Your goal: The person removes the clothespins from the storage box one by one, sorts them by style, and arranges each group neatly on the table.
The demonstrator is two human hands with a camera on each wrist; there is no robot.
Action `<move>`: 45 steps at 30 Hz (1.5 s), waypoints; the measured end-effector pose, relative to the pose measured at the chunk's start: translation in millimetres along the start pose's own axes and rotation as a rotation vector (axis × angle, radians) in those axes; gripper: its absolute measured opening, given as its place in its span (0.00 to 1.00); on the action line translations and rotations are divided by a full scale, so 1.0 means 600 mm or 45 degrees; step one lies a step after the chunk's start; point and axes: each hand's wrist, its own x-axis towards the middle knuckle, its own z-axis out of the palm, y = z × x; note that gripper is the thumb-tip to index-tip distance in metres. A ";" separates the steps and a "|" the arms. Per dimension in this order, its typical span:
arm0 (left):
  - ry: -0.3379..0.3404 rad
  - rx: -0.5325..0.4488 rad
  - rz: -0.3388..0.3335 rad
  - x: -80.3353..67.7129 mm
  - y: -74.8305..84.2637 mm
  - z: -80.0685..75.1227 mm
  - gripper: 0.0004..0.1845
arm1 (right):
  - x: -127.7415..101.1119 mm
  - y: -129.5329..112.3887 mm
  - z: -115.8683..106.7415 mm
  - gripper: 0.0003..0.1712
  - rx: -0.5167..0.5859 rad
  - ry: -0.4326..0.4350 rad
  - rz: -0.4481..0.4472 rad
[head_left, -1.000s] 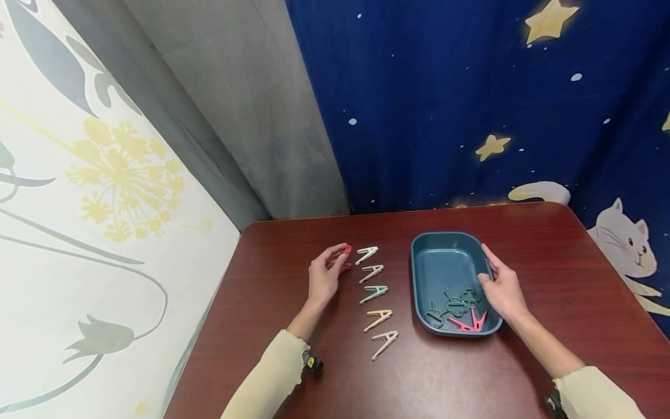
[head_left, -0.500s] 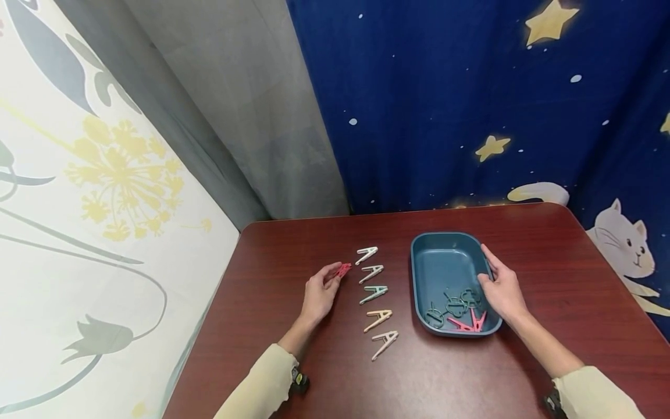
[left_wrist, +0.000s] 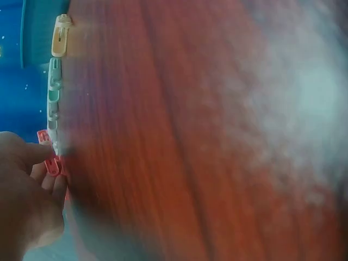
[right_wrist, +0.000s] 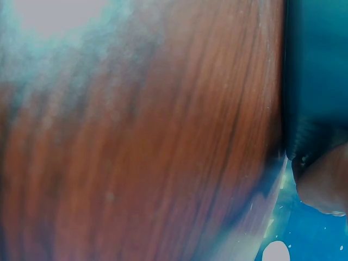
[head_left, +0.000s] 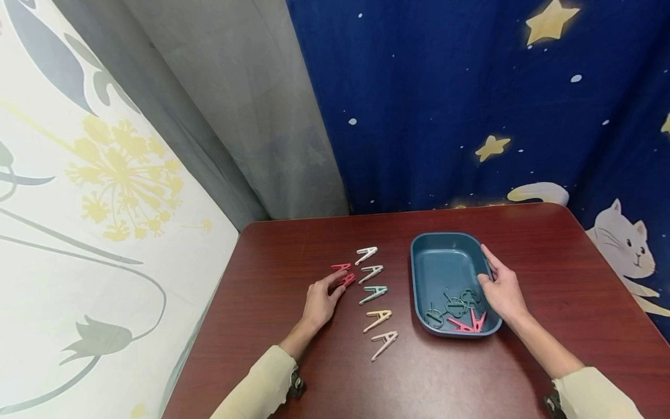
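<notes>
My left hand [head_left: 320, 299] pinches a red clothespin [head_left: 348, 280] at the left of a column of clothespins; the left wrist view shows this red clothespin [left_wrist: 53, 166] between thumb and fingers. Just beyond the fingertips lies a second red clothespin [head_left: 341, 266] on the table. My right hand [head_left: 503, 291] grips the right rim of a blue-green tray [head_left: 414, 279], thumb over the inner side. Inside the tray's near end are a pink clothespin [head_left: 473, 323] and several dark green ring-shaped clips [head_left: 455, 305]. In the right wrist view only part of the right hand [right_wrist: 326, 182] shows beside the tray.
Between left hand and tray, a column runs toward me: a white clothespin [head_left: 367, 254], a pale grey one, a green clothespin [head_left: 374, 294], a yellow clothespin [head_left: 378, 319] and a beige clothespin [head_left: 385, 344]. Curtains hang behind the brown table [head_left: 445, 384].
My left hand has come down and nearer to me with a red clothespin; the two red clothespins, overlapping in view half a second ago, now show apart. The right hand and tray stay put.
</notes>
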 end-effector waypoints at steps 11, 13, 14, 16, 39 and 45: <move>-0.037 0.041 0.039 -0.004 -0.007 0.000 0.21 | 0.001 0.002 0.000 0.41 -0.022 0.005 0.004; -0.042 0.035 0.044 -0.005 -0.008 -0.002 0.22 | 0.000 0.001 0.000 0.41 -0.020 0.005 0.007; -0.046 0.027 0.046 -0.005 -0.008 -0.003 0.22 | 0.000 0.001 0.000 0.41 -0.017 0.004 0.007; -0.059 0.011 0.037 -0.005 -0.008 -0.007 0.21 | 0.000 0.000 0.000 0.41 -0.008 0.001 0.009; 0.211 -1.116 0.024 0.125 0.149 -0.015 0.24 | 0.001 0.001 0.000 0.41 0.006 -0.003 0.019; 0.163 -1.379 -0.054 0.145 0.220 0.029 0.26 | 0.001 0.001 0.001 0.41 0.034 -0.003 0.005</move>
